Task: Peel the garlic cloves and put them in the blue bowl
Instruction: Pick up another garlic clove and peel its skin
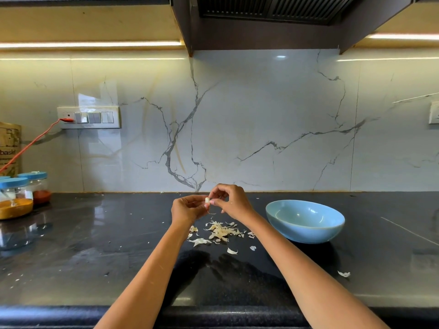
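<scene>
Both hands were raised together above the middle of the dark worktop (95,245), toward its back edge. The left hand (186,210) pinched a small pale garlic clove (207,200) at its fingertips. The right hand (231,200) met it from the other side, fingers curled, thumb and forefinger pinching at the clove's end. A thin strand of skin hung just below the clove.

The blue bowl (306,231) sat on the worktop beside the right forearm, tilted slightly; the part of its inside that showed held nothing.

A loose pile of garlic skins (222,231) lay on the worktop below the hands, between the forearms. Stray flakes were scattered around it, with one larger flake (344,273) well apart toward the front right.

At the left edge stood blue-lidded jars (16,198) of orange and red powder. An orange cable (31,143) ran to a switch plate (89,117) on the marble wall.
</scene>
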